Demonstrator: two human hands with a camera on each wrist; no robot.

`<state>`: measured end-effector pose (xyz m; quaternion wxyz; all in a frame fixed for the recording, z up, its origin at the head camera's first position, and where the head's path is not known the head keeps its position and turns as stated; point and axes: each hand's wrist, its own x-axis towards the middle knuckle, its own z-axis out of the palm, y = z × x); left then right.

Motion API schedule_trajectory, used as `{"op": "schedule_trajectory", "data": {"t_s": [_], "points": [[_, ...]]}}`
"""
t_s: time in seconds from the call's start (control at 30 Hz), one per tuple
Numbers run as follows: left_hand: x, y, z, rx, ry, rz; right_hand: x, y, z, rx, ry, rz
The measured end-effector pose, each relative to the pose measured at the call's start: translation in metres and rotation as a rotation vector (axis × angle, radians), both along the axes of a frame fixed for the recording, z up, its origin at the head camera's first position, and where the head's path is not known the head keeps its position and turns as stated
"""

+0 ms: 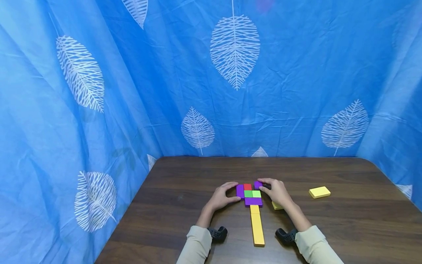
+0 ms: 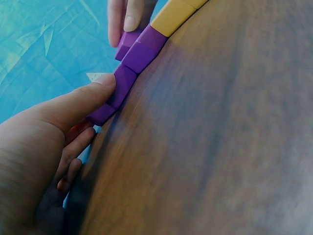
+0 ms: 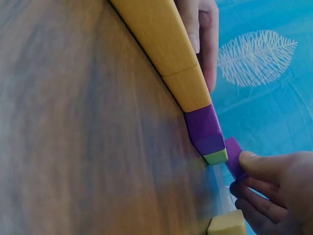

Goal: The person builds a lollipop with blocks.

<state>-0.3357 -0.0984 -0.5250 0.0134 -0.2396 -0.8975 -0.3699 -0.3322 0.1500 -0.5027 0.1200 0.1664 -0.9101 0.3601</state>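
Flat coloured blocks lie fitted together on the table. My left hand (image 1: pixel 221 197) spans an upright purple block (image 1: pixel 240 191) on the left side, thumb at its near end and fingers at its far end. My right hand (image 1: pixel 276 191) pinches a smaller purple block (image 1: pixel 258 185) between thumb and fingers, just right of the red block (image 1: pixel 247 187). Green (image 1: pixel 248 193) and light green (image 1: pixel 256 194) blocks sit below, over a crosswise purple block (image 1: pixel 253 201). Under that run a short orange-yellow block (image 1: pixel 254 209) and a long one (image 1: pixel 258 230).
One pale yellow block (image 1: pixel 277 206) lies partly hidden beneath the right hand, another (image 1: pixel 319 192) farther right on the dark wooden table (image 1: pixel 362 220). Black wrist devices (image 1: pixel 218 234) are worn on both arms. Behind the table hangs a blue leaf-patterned curtain (image 1: pixel 287 73).
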Motion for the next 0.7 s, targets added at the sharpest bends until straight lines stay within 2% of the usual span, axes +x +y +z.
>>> {"op": "schedule_trajectory", "data": {"t_s": [0.3, 0.7], "points": [[-0.0014, 0.0010, -0.0004, -0.004, -0.010, 0.006, -0.0006, -0.0008, -0.0031, 0.047, -0.077, 0.023], [0.0013, -0.0001, 0.0017, 0.006, -0.017, 0.011, 0.0001, -0.0035, -0.0043, 0.093, -0.133, 0.055]]}}
